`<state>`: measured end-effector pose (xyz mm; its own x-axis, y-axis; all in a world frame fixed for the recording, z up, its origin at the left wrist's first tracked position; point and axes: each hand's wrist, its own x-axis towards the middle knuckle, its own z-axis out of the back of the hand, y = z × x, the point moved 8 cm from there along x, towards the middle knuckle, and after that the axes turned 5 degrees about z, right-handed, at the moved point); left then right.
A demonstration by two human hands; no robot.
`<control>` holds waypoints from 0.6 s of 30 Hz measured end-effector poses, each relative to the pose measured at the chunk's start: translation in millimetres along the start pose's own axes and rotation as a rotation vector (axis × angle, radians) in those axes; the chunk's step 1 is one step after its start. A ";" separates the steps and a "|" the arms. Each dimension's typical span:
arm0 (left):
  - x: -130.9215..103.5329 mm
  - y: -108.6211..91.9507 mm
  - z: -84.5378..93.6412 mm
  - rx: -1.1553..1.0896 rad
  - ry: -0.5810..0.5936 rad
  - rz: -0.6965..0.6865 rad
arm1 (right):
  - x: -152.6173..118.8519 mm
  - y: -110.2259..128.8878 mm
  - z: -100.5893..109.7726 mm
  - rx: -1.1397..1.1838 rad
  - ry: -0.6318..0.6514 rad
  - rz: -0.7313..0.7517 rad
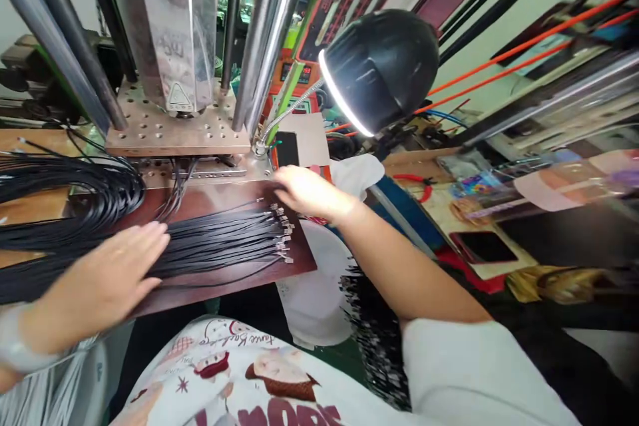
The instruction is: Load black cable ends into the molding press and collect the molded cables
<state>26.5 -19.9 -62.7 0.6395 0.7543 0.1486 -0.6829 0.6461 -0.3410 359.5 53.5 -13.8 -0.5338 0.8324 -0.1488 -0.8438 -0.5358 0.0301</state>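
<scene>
A fan of thin black cables lies flat across the brown counter in the centre left of the frame, their small metal connector ends lined up in a ragged column near the counter's right edge, while the far lengths curve off into a thick coiled bundle at the left. The left hand rests palm down on the cables, fingers spread and flat, pinning them without closing around any. The right hand sits just above the connector ends with fingers loosely extended toward the base of the press; whether its fingertips pinch a cable cannot be told. These cables look light, limp and smooth-jacketed, likely to slide over each other and tangle, so pressing the fan flat seems sensible, and a single one is probably best picked just behind its stiff metal end. A lit black gooseneck lamp hangs over the upper centre.
</scene>
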 end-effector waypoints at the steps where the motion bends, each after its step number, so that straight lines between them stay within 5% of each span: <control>1: 25.2 -24.4 -15.8 0.025 0.030 -0.060 | 19.7 4.3 1.2 -0.018 -0.042 0.027; 4: 84.9 -53.8 -59.9 0.115 0.153 0.007 | 75.8 21.3 -8.5 -0.076 -0.076 0.081; 6: 98.6 -58.0 -74.1 0.171 0.181 0.044 | 98.1 29.0 -15.4 -0.107 -0.085 0.114; 10: 86.1 -79.8 -74.9 0.234 0.153 -0.113 | 111.9 25.8 -20.4 -0.092 -0.094 0.137; 18: 103.5 -89.2 -71.1 0.385 0.159 -0.003 | 109.1 12.3 -15.2 -0.058 -0.043 0.138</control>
<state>178.7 -7.7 -82.9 0.6676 0.7445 -0.0060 -0.7439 0.6673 0.0359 291.7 135.6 -44.7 -0.6477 0.7546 -0.1052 -0.7580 -0.6521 -0.0101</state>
